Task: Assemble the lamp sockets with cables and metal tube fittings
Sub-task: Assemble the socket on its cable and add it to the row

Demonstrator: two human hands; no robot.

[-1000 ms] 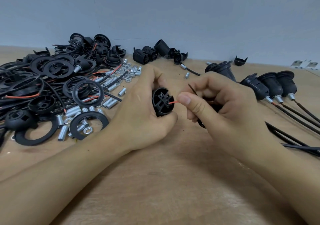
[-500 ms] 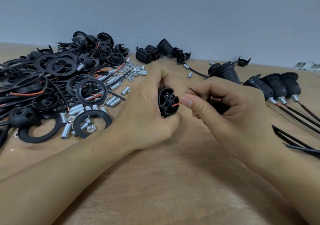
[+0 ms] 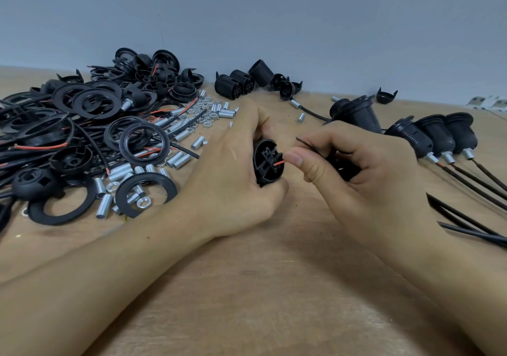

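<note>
Left hand (image 3: 233, 182) is gripping the socket insert (image 3: 267, 162); right hand (image 3: 354, 174) is pinching the red wire (image 3: 278, 163) — best fed straight into its terminal slot.

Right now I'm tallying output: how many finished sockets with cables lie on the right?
4: one farthest back behind the right hand, then three side by side, and, cables trailing toward the right edge. The hand may hide more.

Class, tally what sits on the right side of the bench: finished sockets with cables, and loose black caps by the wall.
Finished sockets with cables: 4
Loose black caps: 1
Total: 5
</note>
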